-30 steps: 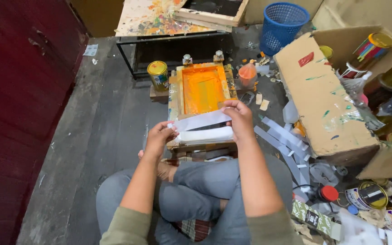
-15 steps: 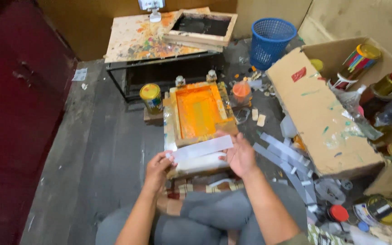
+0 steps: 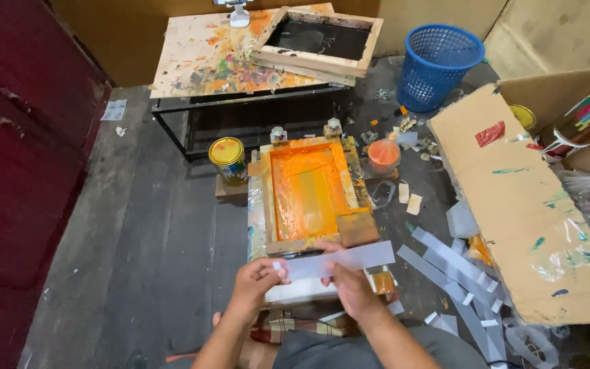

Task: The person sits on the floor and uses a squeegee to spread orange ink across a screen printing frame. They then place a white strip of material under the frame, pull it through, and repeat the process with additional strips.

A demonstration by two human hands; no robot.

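Note:
A long pale strip (image 3: 349,260) is held flat between both hands, just in front of a wooden screen frame (image 3: 308,195) coated with orange ink. My left hand (image 3: 257,281) pinches the strip's left end. My right hand (image 3: 351,287) grips it from below near the middle. A small wooden squeegee block (image 3: 356,227) rests on the frame's near right corner. Under the strip lies a white stack (image 3: 302,292) on the board.
A yellow-lidded can (image 3: 227,160) and an orange-filled cup (image 3: 383,156) flank the frame. Several cut strips (image 3: 445,263) litter the floor to the right, beside a large cardboard box (image 3: 520,205). Behind stand a paint-stained table (image 3: 220,58), a black screen frame (image 3: 319,37) and a blue basket (image 3: 435,65).
The view tilted up toward the table. Both hands drew back from the frame's near edge and lifted one strip off the stack.

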